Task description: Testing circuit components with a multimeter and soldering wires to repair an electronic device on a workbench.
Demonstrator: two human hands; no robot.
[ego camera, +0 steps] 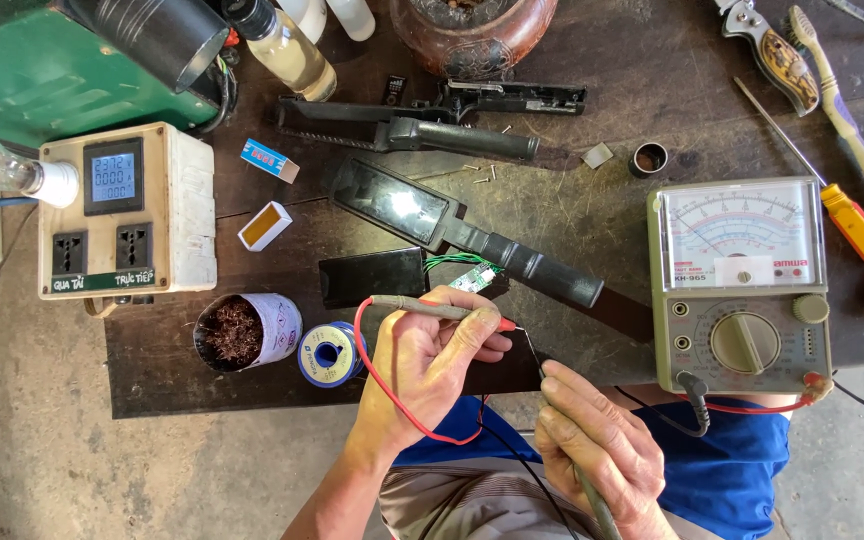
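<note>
While both hands grip meter probes, a small green circuit board (474,277) lies on the dark workbench (592,215).
Head view: the left hand (432,365) pinches the red-tipped probe (437,309), lying left-right with its tip rightward, just below the board; the right hand (592,440) closes on the black probe (592,505), pointing up-left.

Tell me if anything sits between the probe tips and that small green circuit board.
Nothing visible does. The left hand holds the red probe just below the green circuit board, and the right hand holds the other probe; only bare table lies between.
</note>
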